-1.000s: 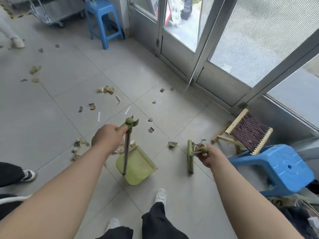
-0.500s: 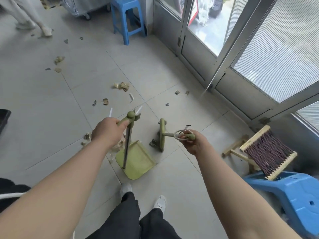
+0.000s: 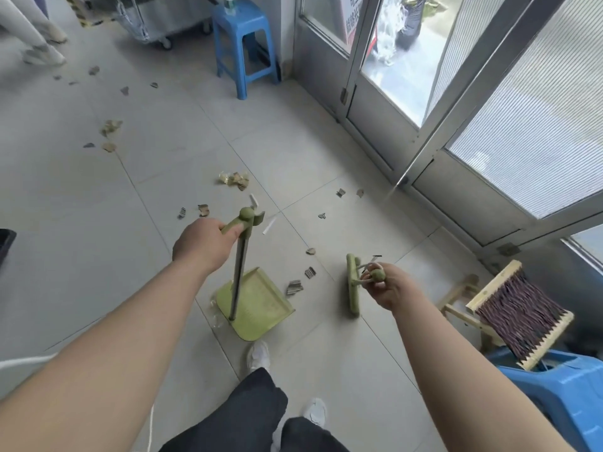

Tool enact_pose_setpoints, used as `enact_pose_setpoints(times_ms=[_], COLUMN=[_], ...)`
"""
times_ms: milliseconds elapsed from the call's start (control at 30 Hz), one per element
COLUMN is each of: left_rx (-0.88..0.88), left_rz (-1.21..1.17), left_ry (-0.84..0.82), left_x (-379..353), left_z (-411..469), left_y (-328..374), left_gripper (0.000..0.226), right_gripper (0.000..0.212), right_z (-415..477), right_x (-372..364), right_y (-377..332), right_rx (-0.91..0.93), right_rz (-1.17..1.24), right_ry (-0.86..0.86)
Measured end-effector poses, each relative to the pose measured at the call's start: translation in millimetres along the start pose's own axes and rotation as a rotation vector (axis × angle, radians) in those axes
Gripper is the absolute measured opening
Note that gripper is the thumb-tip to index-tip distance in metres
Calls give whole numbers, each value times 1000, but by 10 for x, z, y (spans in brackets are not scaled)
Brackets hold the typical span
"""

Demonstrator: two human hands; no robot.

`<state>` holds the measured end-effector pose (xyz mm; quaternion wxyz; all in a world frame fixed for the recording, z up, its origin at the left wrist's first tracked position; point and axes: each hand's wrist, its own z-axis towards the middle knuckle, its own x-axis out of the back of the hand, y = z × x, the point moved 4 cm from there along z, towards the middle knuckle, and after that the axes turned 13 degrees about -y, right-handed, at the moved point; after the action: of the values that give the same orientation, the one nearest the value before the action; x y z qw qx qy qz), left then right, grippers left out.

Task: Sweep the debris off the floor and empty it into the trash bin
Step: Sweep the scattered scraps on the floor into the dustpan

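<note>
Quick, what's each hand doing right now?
Left hand: closed around the dustpan handle.
Right hand: closed around the broom handle.

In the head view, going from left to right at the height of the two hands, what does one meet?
Left hand → green dustpan → cardboard scrap → green broom → right hand → woven wooden stool.

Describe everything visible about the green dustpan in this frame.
The dustpan is olive green and plastic-looking: a shallow squarish tray with a raised rim. A dark metal pole rises from its near edge to a green handle topped by a knob. The left hand grips that handle, holding the pole near upright. The tray sits low on the grey tiled floor ahead of a white shoe, with striped scraps just off its right edge. No debris shows inside it.
</note>
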<state>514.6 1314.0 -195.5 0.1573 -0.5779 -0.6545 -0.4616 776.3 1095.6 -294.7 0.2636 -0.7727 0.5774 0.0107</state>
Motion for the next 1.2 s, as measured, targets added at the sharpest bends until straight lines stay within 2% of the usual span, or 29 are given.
enact_pose_setpoints(times_ms=[100, 200, 267, 367, 400, 500, 633, 767, 933, 1200], left_rx=[-16, -21, -21, -17, -19, -20, -25, -33, -49, -9], left_rz=[-5, -23, -17, 8, 12, 21, 30, 29, -3, -67], left_ry=[11, 15, 22, 19, 14, 8, 40, 50, 44, 42], left_x=[203, 372, 457, 540, 554, 573, 613, 620, 551, 270], left_z=[183, 327, 406, 508, 537, 607, 665, 736, 896, 1400], left_y=[-81, -172, -217, -250, -254, -246, -111, 114, 496, 1329], left_gripper=[54, 56, 57, 58, 57, 51, 50, 47, 50, 50], right_gripper=[12, 32, 37, 12, 10, 24, 11, 18, 27, 14], right_z=[205, 379, 455, 468, 461, 448, 350, 298, 339, 962], right_x=[-432, -896, -1159, -1402, -1440, -1401, -1212, -1080, -775, -427], right_y=[185, 335, 379, 368, 339, 213, -13, -353, -930, -2064], right_rx=[-60, -55, -48, -50, -33, -21, 71, 135, 170, 160], right_rz=[-25, -16, 16, 4, 18, 129, 57, 53, -87, -156], right_ry=[-22, -56, -90, -120, -142, -184, -174, -213, -112, 57])
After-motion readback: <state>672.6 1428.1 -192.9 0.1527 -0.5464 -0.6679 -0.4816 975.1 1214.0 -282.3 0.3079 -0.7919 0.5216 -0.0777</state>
